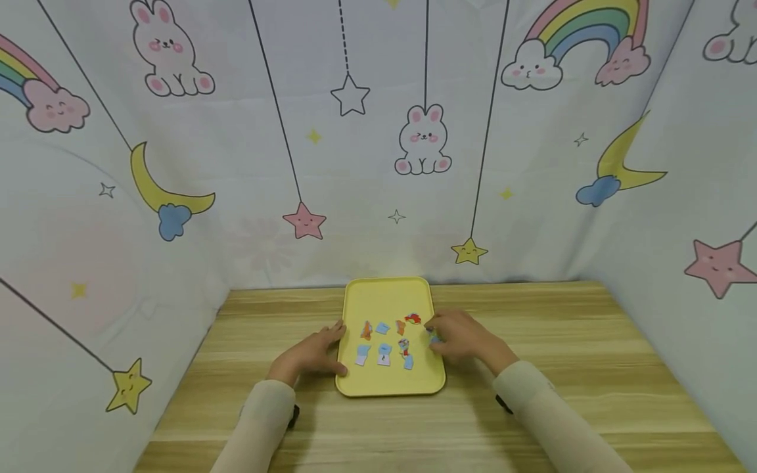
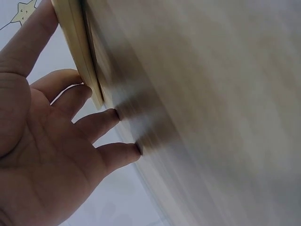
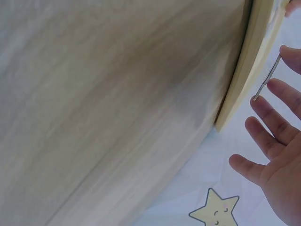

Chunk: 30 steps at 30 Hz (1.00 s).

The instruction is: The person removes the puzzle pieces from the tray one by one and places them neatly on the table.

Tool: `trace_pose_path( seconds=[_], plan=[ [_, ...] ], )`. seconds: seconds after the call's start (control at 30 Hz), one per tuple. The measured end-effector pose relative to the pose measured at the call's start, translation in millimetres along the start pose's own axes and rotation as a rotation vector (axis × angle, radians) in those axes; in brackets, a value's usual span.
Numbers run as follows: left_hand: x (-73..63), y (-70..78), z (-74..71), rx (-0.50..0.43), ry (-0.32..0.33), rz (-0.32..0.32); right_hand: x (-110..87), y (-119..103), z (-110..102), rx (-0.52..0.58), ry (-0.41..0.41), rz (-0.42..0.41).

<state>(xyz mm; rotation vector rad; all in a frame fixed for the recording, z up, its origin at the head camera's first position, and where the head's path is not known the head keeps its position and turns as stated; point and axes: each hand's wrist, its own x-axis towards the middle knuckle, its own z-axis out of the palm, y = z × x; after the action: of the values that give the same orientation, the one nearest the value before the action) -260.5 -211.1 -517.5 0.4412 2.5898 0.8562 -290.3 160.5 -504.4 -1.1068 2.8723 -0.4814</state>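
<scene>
White cloth hung behind a wooden table and its yellow tray

The cloth filled the upper half of the head view, printed with rabbits, rainbows, moons and stars. The table spread across the lower part, and pale sleeves came in from the bottom edge, left and right of centre. The tray lay at lower centre. At its left edge was the left hand, fingers spread and fairly straight, the thumb at the rim near the lower-left corner. The right hand, at the tray's right edge, pinched a thin piece between thumb and fingertips. Eight small flat scraps lay on the tray: a red scrap nearest its upper right, two orange scraps with a blue scrap between them, and four partly blue scraps lower down.
</scene>
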Motion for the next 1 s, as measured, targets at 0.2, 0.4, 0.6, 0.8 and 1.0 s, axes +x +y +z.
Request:
trace_pose_path(
  seconds=[0.2, 0.4, 0.6, 0.8, 1.0],
  plan=[
    [0.6, -0.8, 0.7, -0.003, 0.004, -0.009, -1.9, 6.3, -5.4, 0.003, 0.025, -0.024],
    [0.1, -1.3, 1.0, -0.008, 0.009, -0.001, -5.3, 13.7, -6.0, 0.012, 0.042, -0.009],
    [0.7, -1.0, 0.7, -0.007, 0.005, 0.011, -11.8, 24.0, -8.1, 0.015, 0.063, -0.003],
    [0.4, -0.6, 1.0, -0.031, 0.011, 0.005, -20.8, 37.4, -11.3, 0.011, 0.071, -0.005],
    [-0.8, 0.7, 0.3, -0.025, 0.015, 0.002, -30.2, 50.7, -13.6, 0.013, 0.053, 0.046]
  ],
)
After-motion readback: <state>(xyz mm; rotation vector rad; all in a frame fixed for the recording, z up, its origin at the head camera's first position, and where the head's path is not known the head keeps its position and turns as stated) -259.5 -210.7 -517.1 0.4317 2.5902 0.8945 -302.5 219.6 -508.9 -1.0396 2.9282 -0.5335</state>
